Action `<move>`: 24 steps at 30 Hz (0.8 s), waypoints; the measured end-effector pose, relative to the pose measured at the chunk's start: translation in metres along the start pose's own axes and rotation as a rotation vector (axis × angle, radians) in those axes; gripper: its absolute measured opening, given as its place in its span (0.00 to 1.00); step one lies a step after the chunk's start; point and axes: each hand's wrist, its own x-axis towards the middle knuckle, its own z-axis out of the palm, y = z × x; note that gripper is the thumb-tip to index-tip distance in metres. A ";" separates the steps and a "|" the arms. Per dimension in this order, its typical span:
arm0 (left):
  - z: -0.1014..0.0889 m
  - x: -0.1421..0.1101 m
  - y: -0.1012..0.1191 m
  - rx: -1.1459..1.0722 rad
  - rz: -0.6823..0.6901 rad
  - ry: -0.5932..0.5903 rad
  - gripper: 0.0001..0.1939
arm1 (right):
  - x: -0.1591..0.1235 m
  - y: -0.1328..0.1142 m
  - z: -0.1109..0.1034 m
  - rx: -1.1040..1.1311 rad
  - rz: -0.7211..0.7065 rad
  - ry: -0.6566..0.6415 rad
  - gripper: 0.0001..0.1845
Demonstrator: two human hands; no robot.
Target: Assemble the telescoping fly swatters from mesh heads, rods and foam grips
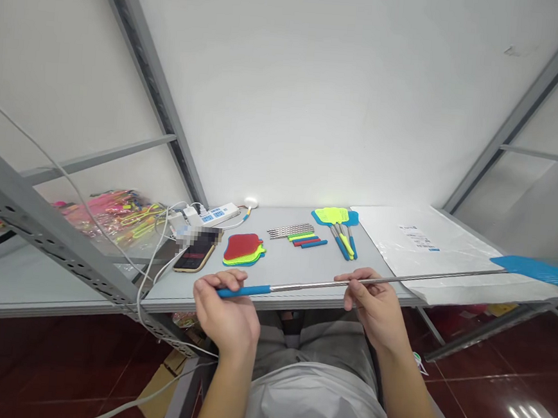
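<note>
Head view: swatter (312, 284) in both hands (229, 314) (377, 310)

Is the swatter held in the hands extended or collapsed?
Extended: a long metal rod separates the blue handle in the left hand from the blue head.

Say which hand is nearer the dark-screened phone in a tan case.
Left. The left hand is below and right of the phone in view; the right hand is much farther right.

Two hands (229, 318), one held swatter (311, 285), one phone (199, 250), several rods (291, 230) (too bunched to count)
</note>
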 end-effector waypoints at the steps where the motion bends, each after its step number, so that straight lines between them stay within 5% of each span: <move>1: -0.002 0.006 0.004 -0.005 0.006 0.007 0.14 | 0.001 -0.001 -0.004 -0.018 -0.002 0.002 0.09; 7: -0.021 0.049 0.027 -0.021 0.118 0.087 0.12 | 0.007 -0.009 -0.024 0.010 -0.031 0.116 0.11; 10: -0.028 0.062 0.035 -0.035 0.066 0.117 0.10 | 0.006 -0.012 -0.024 0.007 -0.038 0.085 0.11; 17: -0.013 0.034 0.022 0.073 -0.177 -0.067 0.07 | 0.005 -0.006 -0.013 0.042 -0.023 0.111 0.09; 24: -0.010 0.028 0.020 0.100 -0.132 -0.051 0.07 | 0.004 -0.004 -0.012 -0.003 -0.066 0.091 0.09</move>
